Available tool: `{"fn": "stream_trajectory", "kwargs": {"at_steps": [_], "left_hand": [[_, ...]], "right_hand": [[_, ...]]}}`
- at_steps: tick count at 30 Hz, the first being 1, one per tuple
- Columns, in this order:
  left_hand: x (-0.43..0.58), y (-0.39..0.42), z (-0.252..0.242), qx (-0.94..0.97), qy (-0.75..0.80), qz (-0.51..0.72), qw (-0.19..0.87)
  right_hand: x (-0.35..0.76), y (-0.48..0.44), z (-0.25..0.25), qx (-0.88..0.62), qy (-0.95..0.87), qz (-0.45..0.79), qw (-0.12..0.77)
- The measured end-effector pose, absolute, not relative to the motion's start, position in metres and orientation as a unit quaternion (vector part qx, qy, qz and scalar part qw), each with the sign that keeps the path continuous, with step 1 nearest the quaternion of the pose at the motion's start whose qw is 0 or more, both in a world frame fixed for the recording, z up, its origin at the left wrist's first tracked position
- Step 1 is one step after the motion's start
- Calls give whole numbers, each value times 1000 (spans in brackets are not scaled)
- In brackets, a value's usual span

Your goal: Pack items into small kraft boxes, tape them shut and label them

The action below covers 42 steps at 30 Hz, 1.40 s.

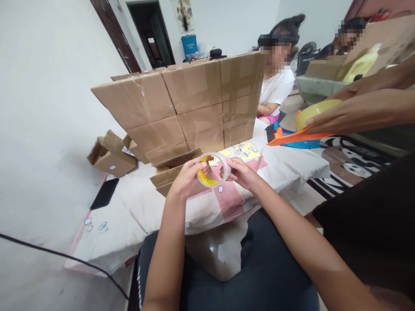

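Observation:
Between my two hands is a roll of clear packing tape [212,183] with a yellow inner core. My left hand [189,175] is closed on its left rim, the thumb on top. On the opposite rim, the fingers of my right hand [239,172] pinch the same roll. The roll is held above the near edge of the cloth-covered table. Just behind it and to the left sits an open cardboard box [162,181], partly hidden by my left hand and forearm.
Stacked cardboard boxes [197,103] form a wall across the table [129,220]. A black phone-like slab [104,193] and an open small box [113,155] lie left. At right, another person's hands [350,112] hold an orange-and-blue tape dispenser [292,137]. A person in white [280,84] sits behind.

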State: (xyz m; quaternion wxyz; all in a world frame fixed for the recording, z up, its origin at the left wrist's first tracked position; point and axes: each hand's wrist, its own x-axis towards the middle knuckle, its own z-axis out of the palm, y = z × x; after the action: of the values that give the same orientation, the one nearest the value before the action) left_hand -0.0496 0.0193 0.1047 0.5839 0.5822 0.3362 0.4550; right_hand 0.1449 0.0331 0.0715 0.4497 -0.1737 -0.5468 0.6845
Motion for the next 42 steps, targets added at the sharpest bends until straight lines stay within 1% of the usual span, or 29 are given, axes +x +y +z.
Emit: {"fn": "stream_trajectory", "kwargs": {"at_steps": [3, 5, 9, 12, 14, 17, 20, 28, 30, 35, 38, 42], "left_hand": [[-53, 20, 103, 586, 353, 464, 563], [-55, 21, 102, 577, 377, 484, 539], [-57, 19, 105, 585, 423, 511, 466], [-55, 15, 108, 617, 424, 501, 435], [-54, 13, 108, 638, 423, 483, 427], [-51, 13, 107, 650, 433, 466, 415], [-48, 13, 106, 651, 431, 459, 423], [-47, 12, 108, 599, 488, 486, 409], [-49, 11, 110, 593, 494, 487, 408], [-49, 9, 113, 587, 501, 485, 412], [-48, 10, 111, 594, 495, 482, 410], [-48, 12, 107, 610, 489, 485, 392]], "right_hand": [[144, 34, 71, -191, -548, 683, 444], [144, 36, 70, -216, -544, 665, 464], [145, 41, 67, -275, -546, 587, 531], [147, 42, 67, -288, -583, 524, 549], [148, 42, 68, -285, -610, 504, 541], [151, 42, 70, -284, -618, 519, 517], [154, 45, 70, -297, -607, 527, 515], [176, 66, 60, -354, -543, 491, 582], [181, 74, 56, -384, -508, 498, 588], [185, 89, 46, -445, -365, 580, 577], [180, 91, 44, -461, -311, 622, 551], [175, 89, 47, -453, -284, 669, 517]]}}
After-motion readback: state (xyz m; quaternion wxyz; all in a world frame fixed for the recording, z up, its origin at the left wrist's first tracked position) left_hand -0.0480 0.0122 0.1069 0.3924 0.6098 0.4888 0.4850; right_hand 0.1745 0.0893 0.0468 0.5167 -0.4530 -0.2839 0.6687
